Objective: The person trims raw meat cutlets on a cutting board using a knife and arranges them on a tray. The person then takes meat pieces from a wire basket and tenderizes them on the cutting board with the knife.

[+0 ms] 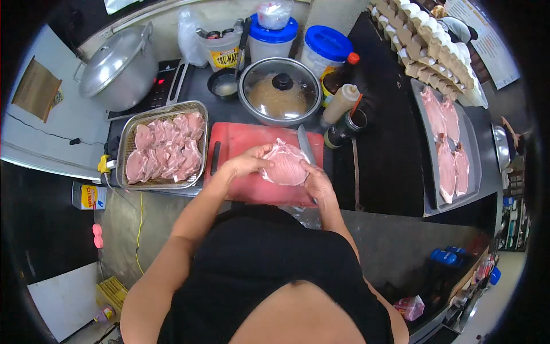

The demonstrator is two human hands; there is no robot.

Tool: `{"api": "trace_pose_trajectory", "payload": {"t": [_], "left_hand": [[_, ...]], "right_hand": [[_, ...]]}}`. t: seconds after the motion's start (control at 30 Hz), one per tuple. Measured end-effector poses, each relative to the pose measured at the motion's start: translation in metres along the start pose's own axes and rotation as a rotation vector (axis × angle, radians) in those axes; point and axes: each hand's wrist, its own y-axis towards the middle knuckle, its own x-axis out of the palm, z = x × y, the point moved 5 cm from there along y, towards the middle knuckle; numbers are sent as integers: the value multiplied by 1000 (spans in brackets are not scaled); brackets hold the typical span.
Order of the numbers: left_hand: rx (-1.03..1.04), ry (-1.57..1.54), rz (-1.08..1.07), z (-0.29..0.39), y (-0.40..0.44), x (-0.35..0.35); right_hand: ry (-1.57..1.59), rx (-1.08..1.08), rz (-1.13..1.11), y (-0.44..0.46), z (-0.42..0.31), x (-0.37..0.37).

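raw meat slice [285,164], one: lay over the middle of the red board [243,137], between left hand [245,163], pinching its left edge, and right hand [317,182], pinching its right, beside the knife [305,142].

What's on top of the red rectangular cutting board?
A silver-bladed knife lies there, partly hidden by the right hand. That hand and the left hand hold a roundish, pale pink raw meat slice over the board; the surface directly beneath is covered.
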Motion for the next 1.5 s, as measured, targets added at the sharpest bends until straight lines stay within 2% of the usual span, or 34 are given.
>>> {"api": "trace_pose_trajectory", "payload": {"t": [0.13,0.23,0.4,0.43,0.5,0.53,0.6,0.63,0.73,0.77,0.8,0.87,0.9,0.97,1.0,1.07,1.17,1.27,1.4,1.43,1.5], "left_hand": [[-51,24,2,-4,-6,-8],[-57,-2,24,-18,-2,-19],[-46,69,184,-45,1,-46],[-83,74,280,-46,1,-51],[-153,83,473,-47,-2,-61],[-181,78,478,-54,-1,-66],[-235,67,487,-69,2,-77],[-241,83,534,-71,0,-79],[-237,183,634,-77,3,-80],[-216,253,644,-77,7,-81],[-194,324,652,-81,12,-83],[-148,719,723,-81,26,-87],[-121,918,752,-80,33,-86],[-142,1026,791,-64,36,-67],[-153,1080,812,-57,35,-60],[-209,1005,785,-54,39,-65],[-221,894,834,-54,31,-77],[-200,831,873,-44,20,-75],[-62,885,916,-47,18,-80],[-35,947,916,-46,18,-78],[22,1071,912,-44,15,-70]], "right_hand": [[27,-33,55,-7,-11,-2],[31,-124,14,-2,-10,-2],[-567,-582,148,-1,-30,28],[-657,-694,174,-3,-32,38],[-1209,-720,191,-9,-18,55],[-1488,-719,194,-14,-8,60],[-1552,-732,44,-18,24,48],[-1583,-735,-35,-23,35,47],[-1539,-631,102,-37,28,17],[-1576,-747,259,-39,23,-3],[-1634,-759,386,-44,14,-10],[-1739,-782,646,-54,0,-20],[-1737,-692,627,-48,4,-32],[-1725,-513,585,-33,17,-58],[-1728,-489,566,-33,15,-56],[-1735,-444,527,-33,9,-52],[-1597,-352,623,-47,3,-57],[-1429,-250,435,-76,8,-33],[-1378,-763,303,-110,0,18],[-1314,-761,335,-117,2,23],[-1431,-612,368,-112,29,-1]]}}
